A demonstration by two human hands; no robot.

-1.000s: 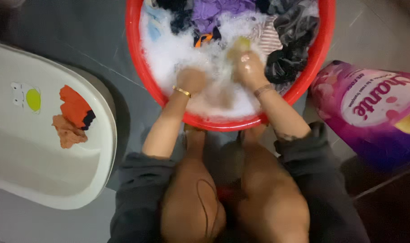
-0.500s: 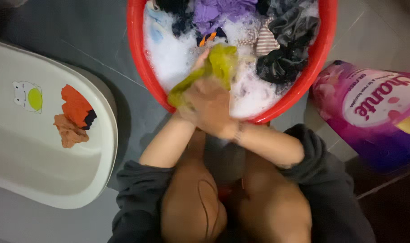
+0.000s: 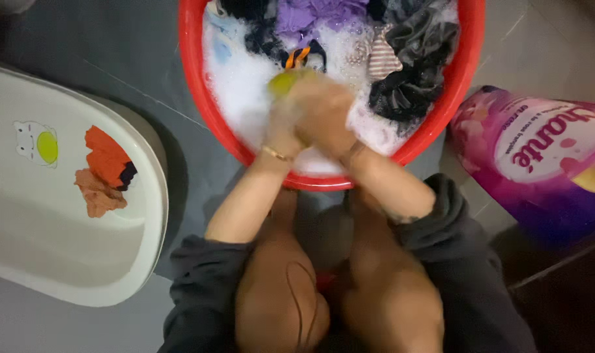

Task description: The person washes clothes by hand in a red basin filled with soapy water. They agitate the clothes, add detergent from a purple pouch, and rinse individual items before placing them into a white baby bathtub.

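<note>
Since half a second ago the yellow-green cloth [image 3: 285, 81] has dropped from raised over the basin's near rim back into the suds, bunched small. Both sets of fingers clench it, left hand [image 3: 285, 121] against right hand [image 3: 329, 114], pressed together as if to rub it. Around them sits the red basin [image 3: 196, 98] of soapy clothes, a white tub [image 3: 75, 261] to the left, a purple detergent bag [image 3: 539, 163] to the right

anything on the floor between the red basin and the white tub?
Head view: nothing lies there. Only bare dark grey floor separates the red basin from the white tub, apart from the tub's shadow.
</note>
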